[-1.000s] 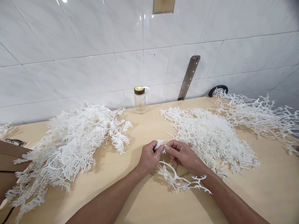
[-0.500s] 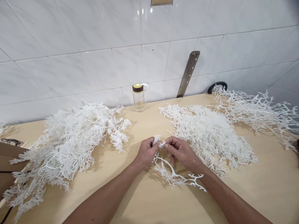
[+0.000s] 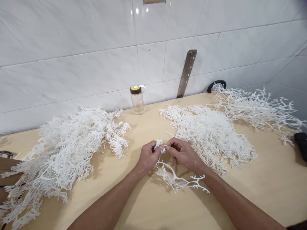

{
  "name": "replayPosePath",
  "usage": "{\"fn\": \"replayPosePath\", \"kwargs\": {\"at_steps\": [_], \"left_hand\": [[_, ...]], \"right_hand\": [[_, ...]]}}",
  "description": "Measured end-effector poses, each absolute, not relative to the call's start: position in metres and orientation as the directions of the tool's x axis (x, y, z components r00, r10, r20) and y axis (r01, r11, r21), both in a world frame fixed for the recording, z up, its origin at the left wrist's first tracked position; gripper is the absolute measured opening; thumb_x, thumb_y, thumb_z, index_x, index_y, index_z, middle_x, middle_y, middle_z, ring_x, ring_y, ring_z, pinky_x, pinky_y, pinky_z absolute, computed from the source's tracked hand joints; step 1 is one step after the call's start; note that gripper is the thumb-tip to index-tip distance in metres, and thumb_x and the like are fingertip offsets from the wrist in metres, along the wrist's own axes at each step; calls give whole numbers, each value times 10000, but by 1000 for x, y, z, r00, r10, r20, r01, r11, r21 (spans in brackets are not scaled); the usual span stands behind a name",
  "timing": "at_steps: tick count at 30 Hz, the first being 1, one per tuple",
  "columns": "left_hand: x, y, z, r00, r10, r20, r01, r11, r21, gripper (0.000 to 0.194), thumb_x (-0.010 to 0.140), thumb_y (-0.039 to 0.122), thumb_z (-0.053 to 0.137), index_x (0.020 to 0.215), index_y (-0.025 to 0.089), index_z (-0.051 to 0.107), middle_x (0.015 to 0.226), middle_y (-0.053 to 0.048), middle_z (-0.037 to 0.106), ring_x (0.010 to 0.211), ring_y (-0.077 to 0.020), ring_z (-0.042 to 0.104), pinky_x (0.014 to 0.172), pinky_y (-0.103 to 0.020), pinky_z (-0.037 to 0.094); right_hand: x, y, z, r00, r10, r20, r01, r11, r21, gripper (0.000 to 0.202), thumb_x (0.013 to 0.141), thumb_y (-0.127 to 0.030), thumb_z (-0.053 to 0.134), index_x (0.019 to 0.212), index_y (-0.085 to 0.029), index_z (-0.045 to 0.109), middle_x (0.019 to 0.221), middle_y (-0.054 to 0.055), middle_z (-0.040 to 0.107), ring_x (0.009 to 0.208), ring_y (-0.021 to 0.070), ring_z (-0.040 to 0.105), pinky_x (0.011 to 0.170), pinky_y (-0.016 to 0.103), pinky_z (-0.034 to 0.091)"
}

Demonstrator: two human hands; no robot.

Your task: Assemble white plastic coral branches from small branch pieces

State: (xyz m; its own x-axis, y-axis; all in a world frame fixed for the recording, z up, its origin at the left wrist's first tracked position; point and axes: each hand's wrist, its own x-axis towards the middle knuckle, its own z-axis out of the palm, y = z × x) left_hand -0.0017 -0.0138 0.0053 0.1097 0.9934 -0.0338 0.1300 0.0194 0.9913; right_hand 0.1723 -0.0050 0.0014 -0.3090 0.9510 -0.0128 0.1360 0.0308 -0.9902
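A branching white plastic stem (image 3: 176,180) hangs below my hands over the pale wooden table (image 3: 165,212). My left hand (image 3: 149,156) is closed in a pinch on it near its tufted end. A small white feathery sprig (image 3: 158,143) sticks up between the thumb and fingers of that hand. Close beside it, my right hand (image 3: 182,153) pinches at a small white piece (image 3: 163,149) between the two thumbs. The fingertips of both hands nearly touch, and the exact contact is too small to tell.
White feathery sprigs (image 3: 69,153) lie heaped at the left, finer pieces (image 3: 211,131) right of centre, bare branched stems (image 3: 256,107) at the far right. A yellow-lidded bottle (image 3: 137,100) and a metal strip (image 3: 187,73) stand near the tiled wall. A black object (image 3: 301,145) is at the right edge.
The view has shifted slightly, so the background sits further left. The small piece between my hands now points more downward, and my fingertips are a little closer together.
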Motion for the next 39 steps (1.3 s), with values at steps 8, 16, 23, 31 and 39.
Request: {"fn": "replayPosePath", "kwargs": {"at_steps": [8, 16, 23, 31, 39], "left_hand": [[0, -14, 7, 144, 989, -33, 292, -10, 956, 362, 792, 453, 597, 615, 194, 417, 580, 57, 350, 561, -99, 309, 508, -233, 255], [-2, -16, 3, 153, 988, -23, 270, -20, 963, 374, 814, 447, 584, 617, 196, 390, 573, 62, 308, 540, -89, 299, 509, -231, 242], [-3, -12, -5, 95, 995, -35, 124, 23, 992, 396, 803, 519, 627, 652, 180, 487, 555, 58, 367, 499, -77, 315, 476, -217, 249], [-1, -13, -2, 86, 995, -43, 89, 36, 995, 355, 809, 493, 646, 713, 164, 554, 579, 41, 472, 517, -87, 403, 499, -212, 306], [1, -15, -1, 56, 998, 14, 186, -24, 982, 330, 842, 437, 600, 674, 177, 485, 586, 47, 451, 549, -92, 404, 528, -219, 316]], "right_hand": [[168, -4, -1, -234, 949, 212, 511, 305, -804, 80, 811, -188, 531, 767, -199, 596, 672, -9, 596, 594, 134, 520, 546, 260, 420], [193, 8, 1, 29, 945, 324, 691, 216, -690, 64, 800, -236, 543, 739, -216, 540, 653, 7, 590, 559, 155, 517, 542, 281, 415], [208, 11, 9, 154, 892, 425, 726, 190, -661, 116, 795, -226, 532, 876, -190, 607, 772, 51, 637, 559, 159, 554, 625, 326, 458], [187, -2, 13, -142, 990, 3, 359, 55, -932, 303, 877, -464, 565, 952, -193, 678, 644, 0, 616, 461, 125, 521, 459, 263, 448], [172, -5, 0, -280, 950, -141, 155, -100, -983, 321, 853, -505, 616, 869, -188, 660, 652, -23, 581, 422, 91, 491, 392, 227, 440]]}}
